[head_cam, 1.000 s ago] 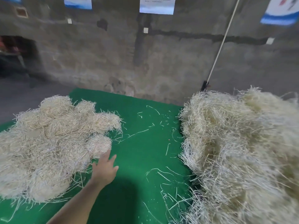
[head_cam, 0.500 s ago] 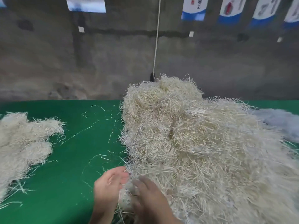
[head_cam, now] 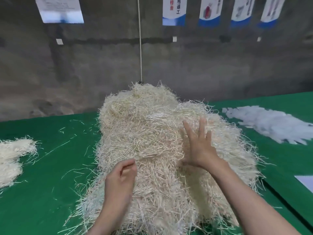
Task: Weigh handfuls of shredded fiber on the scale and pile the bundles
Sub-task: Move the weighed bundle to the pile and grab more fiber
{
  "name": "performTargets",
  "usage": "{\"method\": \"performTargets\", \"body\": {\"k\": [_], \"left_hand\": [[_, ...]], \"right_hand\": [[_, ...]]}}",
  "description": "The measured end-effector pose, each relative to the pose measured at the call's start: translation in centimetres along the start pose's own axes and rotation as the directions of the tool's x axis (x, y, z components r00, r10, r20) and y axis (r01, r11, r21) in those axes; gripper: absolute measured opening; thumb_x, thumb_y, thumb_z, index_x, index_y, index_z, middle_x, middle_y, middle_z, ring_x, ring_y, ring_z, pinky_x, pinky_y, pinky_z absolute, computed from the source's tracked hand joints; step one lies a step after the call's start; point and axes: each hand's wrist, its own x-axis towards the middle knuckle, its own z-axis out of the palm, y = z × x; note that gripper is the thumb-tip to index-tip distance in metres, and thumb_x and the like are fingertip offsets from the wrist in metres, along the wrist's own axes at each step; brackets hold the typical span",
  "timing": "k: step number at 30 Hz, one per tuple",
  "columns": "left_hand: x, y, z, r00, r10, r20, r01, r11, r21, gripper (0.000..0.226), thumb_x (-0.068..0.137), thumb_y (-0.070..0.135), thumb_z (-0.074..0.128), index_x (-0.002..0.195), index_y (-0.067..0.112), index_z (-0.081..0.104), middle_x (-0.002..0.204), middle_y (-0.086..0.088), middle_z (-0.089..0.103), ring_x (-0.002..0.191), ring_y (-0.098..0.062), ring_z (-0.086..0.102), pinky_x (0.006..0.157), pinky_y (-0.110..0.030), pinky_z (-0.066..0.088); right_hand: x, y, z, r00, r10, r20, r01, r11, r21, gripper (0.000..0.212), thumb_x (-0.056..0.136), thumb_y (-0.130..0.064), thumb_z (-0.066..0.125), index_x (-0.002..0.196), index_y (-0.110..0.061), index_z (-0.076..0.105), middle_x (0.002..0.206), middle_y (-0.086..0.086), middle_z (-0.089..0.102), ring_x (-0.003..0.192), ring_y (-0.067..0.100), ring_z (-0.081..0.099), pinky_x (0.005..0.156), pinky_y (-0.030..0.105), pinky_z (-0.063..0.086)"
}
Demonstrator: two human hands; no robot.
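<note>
A large heap of pale, straw-coloured shredded fiber (head_cam: 152,141) sat in the middle of the green cloth-covered table (head_cam: 50,192), rising high against the grey concrete wall (head_cam: 220,68). The right hand (head_cam: 199,146) was held over the heap's upper right flank, its fingers straight and spread wide apart, palm turned toward the strands. The left hand (head_cam: 120,177) was at the heap's near left side with its fingers curled in toward the thumb; whether it had strands caught between them could not be told. A smaller pile of the same pale fiber in bundles (head_cam: 11,158) lay well apart at the table's left edge, with loose strands scattered between. A spread of white paper strips (head_cam: 271,126) lay on the far right.
</note>
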Motion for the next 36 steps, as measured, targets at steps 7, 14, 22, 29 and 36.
{"method": "performTargets", "body": {"k": [7, 14, 22, 29, 36], "left_hand": [[2.6, 2.8, 2.0, 0.991, 0.129, 0.030, -0.132, 0.976, 0.173, 0.071, 0.080, 0.018, 0.070, 0.140, 0.029, 0.034, 0.144, 0.012, 0.038, 0.124, -0.001, 0.040, 0.090, -0.007, 0.036], [6.9, 6.9, 3.8, 0.906, 0.288, 0.311, -0.370, 0.896, 0.246, 0.127, 0.053, 0.056, 0.081, 0.133, 0.063, -0.017, 0.144, 0.039, -0.017, 0.138, 0.009, -0.008, 0.113, -0.031, 0.004], [9.7, 9.6, 5.9, 0.952, 0.033, 0.304, -0.043, 0.999, 0.024, 0.119, 0.052, 0.046, 0.086, 0.147, 0.027, 0.016, 0.142, 0.000, 0.044, 0.112, -0.001, 0.053, 0.096, -0.027, 0.044], [12.0, 9.0, 5.4, 0.972, -0.226, 0.061, 0.233, 0.909, -0.345, 0.012, 0.078, 0.013, 0.068, 0.089, 0.015, 0.064, 0.122, 0.006, 0.056, 0.118, -0.019, 0.046, 0.105, -0.034, 0.032], [11.5, 10.7, 5.1, 0.982, -0.184, 0.035, 0.173, 0.818, -0.549, 0.020, 0.074, 0.000, 0.060, 0.088, 0.014, 0.062, 0.130, -0.004, 0.050, 0.122, -0.024, 0.041, 0.110, -0.041, 0.025]], "right_hand": [[3.2, 0.8, 2.0, 0.985, -0.167, -0.033, 0.169, 0.981, 0.100, 0.062, 0.084, -0.009, 0.064, 0.138, -0.028, 0.039, 0.147, 0.017, 0.027, 0.134, 0.034, 0.034, 0.104, 0.038, 0.039], [6.1, -4.6, -6.5, 0.864, -0.380, -0.329, 0.481, 0.815, 0.322, 0.049, 0.077, 0.000, 0.062, 0.117, -0.027, 0.051, 0.122, -0.005, 0.054, 0.106, 0.010, 0.049, 0.085, 0.019, 0.035], [6.3, -10.4, -9.0, 0.844, -0.411, -0.345, 0.535, 0.597, 0.598, 0.034, 0.077, 0.005, 0.055, 0.096, -0.023, 0.055, 0.111, -0.004, 0.055, 0.082, 0.002, 0.055, 0.064, 0.005, 0.038], [6.8, -6.2, -10.5, 0.923, -0.291, -0.251, 0.363, 0.446, 0.818, 0.071, 0.070, -0.016, 0.081, 0.130, -0.024, 0.045, 0.121, -0.004, 0.051, 0.102, 0.008, 0.053, 0.077, 0.020, 0.044], [3.0, -5.5, 0.4, 0.901, -0.380, 0.211, 0.102, 0.658, 0.746, 0.104, 0.070, -0.016, 0.079, 0.142, -0.051, 0.013, 0.149, 0.003, 0.032, 0.103, 0.018, 0.061, 0.075, 0.029, 0.058]]}}
